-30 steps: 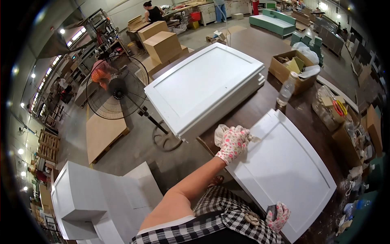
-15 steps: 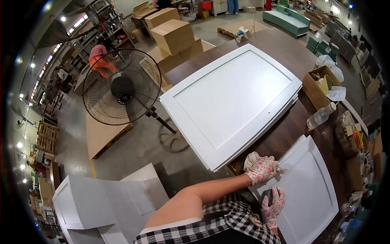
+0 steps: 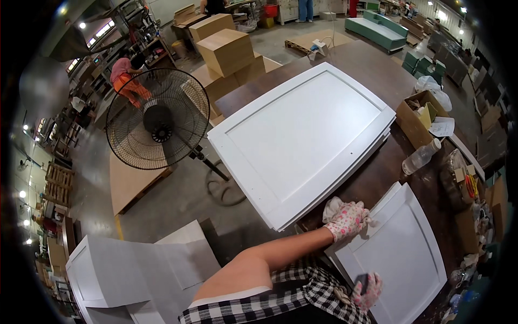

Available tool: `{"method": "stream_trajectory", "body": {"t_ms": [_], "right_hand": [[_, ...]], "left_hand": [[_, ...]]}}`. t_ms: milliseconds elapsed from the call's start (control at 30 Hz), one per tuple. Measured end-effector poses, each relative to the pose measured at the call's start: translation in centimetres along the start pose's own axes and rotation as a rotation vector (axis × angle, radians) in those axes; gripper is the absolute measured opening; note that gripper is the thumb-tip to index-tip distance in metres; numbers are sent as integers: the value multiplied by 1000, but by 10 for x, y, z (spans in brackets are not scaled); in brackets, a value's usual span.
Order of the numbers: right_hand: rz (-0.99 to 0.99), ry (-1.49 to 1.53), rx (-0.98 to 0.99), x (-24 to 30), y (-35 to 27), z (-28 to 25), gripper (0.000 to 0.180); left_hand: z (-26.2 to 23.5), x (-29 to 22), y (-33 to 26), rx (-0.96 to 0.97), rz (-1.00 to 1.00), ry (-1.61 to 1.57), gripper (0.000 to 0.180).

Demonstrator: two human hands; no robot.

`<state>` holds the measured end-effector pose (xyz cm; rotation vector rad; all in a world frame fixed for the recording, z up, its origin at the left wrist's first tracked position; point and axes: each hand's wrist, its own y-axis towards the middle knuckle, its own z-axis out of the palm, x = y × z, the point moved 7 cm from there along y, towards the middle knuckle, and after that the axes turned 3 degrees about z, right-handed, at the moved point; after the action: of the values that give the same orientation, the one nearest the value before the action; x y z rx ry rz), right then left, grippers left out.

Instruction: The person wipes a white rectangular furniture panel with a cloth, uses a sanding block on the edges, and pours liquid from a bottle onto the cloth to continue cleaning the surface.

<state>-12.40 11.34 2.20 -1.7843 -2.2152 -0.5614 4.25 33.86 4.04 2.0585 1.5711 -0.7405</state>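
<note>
Both my hands wear white gloves with a pink pattern. My left hand [image 3: 349,220] is closed on a crumpled off-white rag [image 3: 331,209] at the far-left corner of a white panel door [image 3: 407,243]. Nearer to me, my right hand [image 3: 369,292] grips a small dark grey block [image 3: 360,282], perhaps a sanding block, on the door's near-left frame. The door has a raised frame around a recessed middle, and another white panel edge shows beneath it. Beyond lies a stack of similar white panel doors [image 3: 307,135].
A dark brown table [image 3: 372,186] bears the doors, a clear plastic bottle [image 3: 421,156] and a cardboard box [image 3: 413,121] of odds and ends. A black stand fan [image 3: 157,119] is at left. White panels [image 3: 145,264] stand at lower left. Another person [image 3: 127,78] bends over behind the fan.
My right hand has moved toward me along the door's left frame with the dark block. My left hand stays at the corner with the rag. The view has shifted slightly.
</note>
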Motion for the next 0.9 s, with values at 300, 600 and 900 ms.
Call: {"method": "stream_trajectory", "body": {"t_ms": [300, 600, 900], "right_hand": [[667, 297, -269, -102, -103, -91, 31], [907, 967, 25, -137, -148, -31, 47], [930, 975, 26, -142, -147, -32, 35]], "left_hand": [[69, -49, 145, 30, 190, 149, 33], [110, -94, 195, -39, 460, 648, 54], [134, -73, 224, 259, 325, 672, 30]]}}
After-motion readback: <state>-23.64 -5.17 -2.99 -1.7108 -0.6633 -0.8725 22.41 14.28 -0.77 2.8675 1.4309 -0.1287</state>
